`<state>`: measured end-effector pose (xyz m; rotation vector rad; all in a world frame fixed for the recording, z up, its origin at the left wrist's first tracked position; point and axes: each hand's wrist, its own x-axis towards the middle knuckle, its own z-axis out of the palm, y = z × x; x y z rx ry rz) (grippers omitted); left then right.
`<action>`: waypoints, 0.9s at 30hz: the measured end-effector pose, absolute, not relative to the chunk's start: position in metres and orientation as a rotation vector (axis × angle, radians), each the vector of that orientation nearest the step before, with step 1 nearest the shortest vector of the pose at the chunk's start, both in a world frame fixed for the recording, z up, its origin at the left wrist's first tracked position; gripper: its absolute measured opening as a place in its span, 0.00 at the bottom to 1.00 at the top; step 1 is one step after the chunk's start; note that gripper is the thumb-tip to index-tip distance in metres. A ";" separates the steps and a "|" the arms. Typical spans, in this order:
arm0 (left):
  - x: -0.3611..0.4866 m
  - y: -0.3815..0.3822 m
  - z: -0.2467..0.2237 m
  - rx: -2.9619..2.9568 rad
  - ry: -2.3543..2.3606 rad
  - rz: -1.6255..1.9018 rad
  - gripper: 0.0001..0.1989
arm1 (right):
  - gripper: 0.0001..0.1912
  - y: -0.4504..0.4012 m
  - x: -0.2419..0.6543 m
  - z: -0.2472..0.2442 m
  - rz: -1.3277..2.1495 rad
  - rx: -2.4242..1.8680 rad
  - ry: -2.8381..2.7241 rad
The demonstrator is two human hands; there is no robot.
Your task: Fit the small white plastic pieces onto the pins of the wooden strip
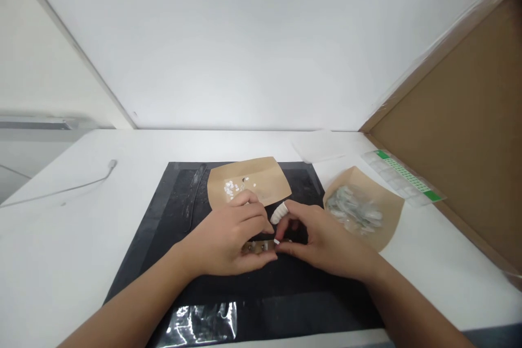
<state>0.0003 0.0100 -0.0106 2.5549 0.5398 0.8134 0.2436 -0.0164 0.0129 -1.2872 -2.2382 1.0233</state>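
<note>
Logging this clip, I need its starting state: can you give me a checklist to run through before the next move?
1. Left hand holding the brown strip: ok, between thumb and fingers.
2. Right hand gripping the small white piece: ok, at the fingertips.
3. White finger cover worn: ok, on a right-hand finger.
4. Loose white bits on the brown paper: ok, beyond the left hand.
5. White piece touching the strip: cannot tell, too small.

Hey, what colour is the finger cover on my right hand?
Off-white finger cover, best seen in the head view.
</note>
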 end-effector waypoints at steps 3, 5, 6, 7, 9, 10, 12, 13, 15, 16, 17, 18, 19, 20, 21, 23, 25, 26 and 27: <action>-0.003 0.011 -0.012 2.653 0.505 0.789 0.16 | 0.11 -0.018 0.239 0.009 0.956 -1.338 -2.254; -0.003 0.011 -0.014 2.711 0.493 0.781 0.17 | 0.11 -0.020 0.237 0.006 0.956 -1.345 -2.258; -0.003 0.010 -0.015 2.737 0.502 0.769 0.17 | 0.11 -0.020 0.237 0.005 0.954 -1.351 -2.265; -0.003 0.010 -0.016 2.759 0.519 0.752 0.17 | 0.11 -0.021 0.236 0.004 0.949 -1.359 -2.274; -0.002 0.009 -0.017 2.792 0.545 0.715 0.17 | 0.12 -0.022 0.236 0.002 0.926 -1.377 -2.295; -0.002 0.008 -0.018 2.805 0.555 0.700 0.17 | 0.12 -0.022 0.237 0.002 0.913 -1.386 -2.305; -0.001 0.007 -0.018 2.826 0.569 0.671 0.17 | 0.12 -0.022 0.238 0.002 0.893 -1.407 -2.320; -0.001 0.007 -0.018 2.837 0.575 0.657 0.17 | 0.12 -0.022 0.238 0.003 0.886 -1.418 -2.324; 0.000 0.006 -0.018 2.860 0.592 0.627 0.16 | 0.12 -0.021 0.240 0.004 0.890 -1.436 -2.322; 0.000 0.006 -0.018 2.870 0.596 0.614 0.15 | 0.12 -0.021 0.241 0.004 0.900 -1.439 -2.319; 0.001 0.005 -0.018 2.875 0.600 0.605 0.15 | 0.12 -0.020 0.242 0.005 0.915 -1.439 -2.316; 0.001 0.005 -0.018 2.877 0.603 0.599 0.15 | 0.11 -0.020 0.243 0.005 0.927 -1.436 -2.313; 0.001 0.005 -0.017 2.877 0.603 0.595 0.14 | 0.10 -0.020 0.243 0.005 0.934 -1.432 -2.310; 0.001 0.005 -0.017 2.875 0.599 0.597 0.14 | 0.09 -0.020 0.244 0.006 0.936 -1.426 -2.307; 0.002 0.005 -0.017 2.871 0.597 0.601 0.13 | 0.08 -0.020 0.244 0.006 0.935 -1.420 -2.306; 0.002 0.005 -0.017 2.863 0.600 0.602 0.13 | 0.06 -0.020 0.243 0.006 0.932 -1.415 -2.304; 0.002 0.005 -0.017 2.849 0.613 0.591 0.12 | 0.06 -0.020 0.241 0.006 0.939 -1.418 -2.305; 0.002 0.005 -0.017 2.841 0.622 0.582 0.11 | 0.06 -0.021 0.240 0.006 0.939 -1.421 -2.306; 0.003 0.005 -0.017 2.836 0.628 0.576 0.11 | 0.06 -0.021 0.239 0.006 0.936 -1.424 -2.307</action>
